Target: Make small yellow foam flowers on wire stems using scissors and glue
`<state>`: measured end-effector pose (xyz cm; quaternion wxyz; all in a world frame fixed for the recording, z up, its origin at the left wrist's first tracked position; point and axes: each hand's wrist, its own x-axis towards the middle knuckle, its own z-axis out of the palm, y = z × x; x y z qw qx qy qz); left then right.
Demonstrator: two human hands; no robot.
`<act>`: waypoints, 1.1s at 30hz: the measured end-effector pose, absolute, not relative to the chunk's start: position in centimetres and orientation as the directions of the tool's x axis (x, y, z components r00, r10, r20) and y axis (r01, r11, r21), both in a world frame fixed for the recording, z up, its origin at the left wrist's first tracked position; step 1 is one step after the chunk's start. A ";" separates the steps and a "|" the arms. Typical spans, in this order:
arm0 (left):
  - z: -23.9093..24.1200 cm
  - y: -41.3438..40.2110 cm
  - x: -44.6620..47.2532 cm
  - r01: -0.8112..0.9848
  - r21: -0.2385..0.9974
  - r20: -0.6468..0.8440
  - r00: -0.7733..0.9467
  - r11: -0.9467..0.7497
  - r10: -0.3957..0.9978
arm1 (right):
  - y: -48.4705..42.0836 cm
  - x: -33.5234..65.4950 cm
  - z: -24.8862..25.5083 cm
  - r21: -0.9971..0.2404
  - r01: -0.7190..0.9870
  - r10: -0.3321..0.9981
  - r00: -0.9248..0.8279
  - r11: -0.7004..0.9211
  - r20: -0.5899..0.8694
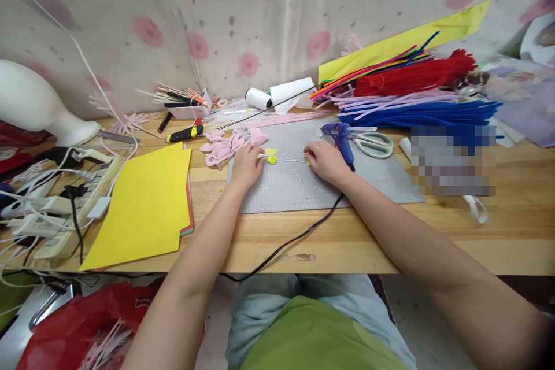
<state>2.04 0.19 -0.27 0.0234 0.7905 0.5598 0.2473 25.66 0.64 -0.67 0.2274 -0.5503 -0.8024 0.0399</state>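
Observation:
My left hand [247, 168] rests on the grey cutting mat [277, 196], its fingers closed on thin white wire stems. Just past those fingertips lie small yellow pieces [272, 159], one round and one flatter. A thin white wire [292, 161] runs across the mat toward my right hand [326, 161], whose fingertips are pinched at its far end. A bit of yellow shows under these fingertips, mostly hidden. Pink fuzzy petal shapes [225, 149] sit beside my left hand. Behind my right hand is a blue glue gun [344, 140].
White-handled scissors [373, 144] lie right of the glue gun, whose black cord [286, 243] crosses the table front. Bundles of blue [420, 114] and red pipe cleaners [416, 74] fill the back right. Yellow sheets [143, 208], a cutter knife [185, 133] and power strips [82, 202] are left.

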 end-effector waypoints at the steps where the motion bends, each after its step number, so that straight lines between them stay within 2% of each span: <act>1: -0.2 0.6 2.3 0.871 0.309 0.351 0.269 -0.382 0.897 | 0.5 25.8 -1.0 -0.317 0.858 0.894 -0.297 0.404 0.336; 7: 0.5 3.1 2.6 0.860 0.262 0.244 0.380 -0.438 0.892 | 0.3 26.0 -1.3 -0.355 0.854 0.901 -0.255 0.381 0.352; 12: 0.9 3.6 2.4 0.861 0.276 0.168 0.394 -0.427 0.904 | 0.2 25.9 -1.2 -0.388 0.831 0.897 -0.263 0.398 0.355; 17: 1.1 3.1 2.3 0.850 0.312 0.200 0.379 -0.426 0.903 | 0.1 25.4 -0.9 -0.429 0.798 0.888 -0.270 0.423 0.374; 20: 1.2 2.9 2.2 0.835 0.376 0.239 0.331 -0.401 0.913 | 0.3 24.5 -0.2 -0.522 0.754 0.911 -0.257 0.398 0.323; 24: 1.1 2.7 2.1 0.821 0.474 0.235 0.231 -0.319 0.944 | 1.3 22.6 0.7 -0.708 0.656 0.964 -0.212 0.263 0.161; 26: 0.9 2.6 2.2 0.817 0.510 0.230 0.171 -0.268 0.958 | 1.9 21.6 0.9 -0.751 0.620 0.971 -0.207 0.225 0.120; 29: 0.2 2.3 2.5 0.812 0.541 0.223 0.111 -0.217 0.969 | 2.8 20.1 0.9 -0.742 0.608 0.955 -0.253 0.282 0.155; 33: -0.3 1.8 3.0 0.817 0.541 0.217 0.093 -0.200 0.972 | 3.1 18.8 0.7 -0.582 0.655 0.874 -0.403 0.482 0.272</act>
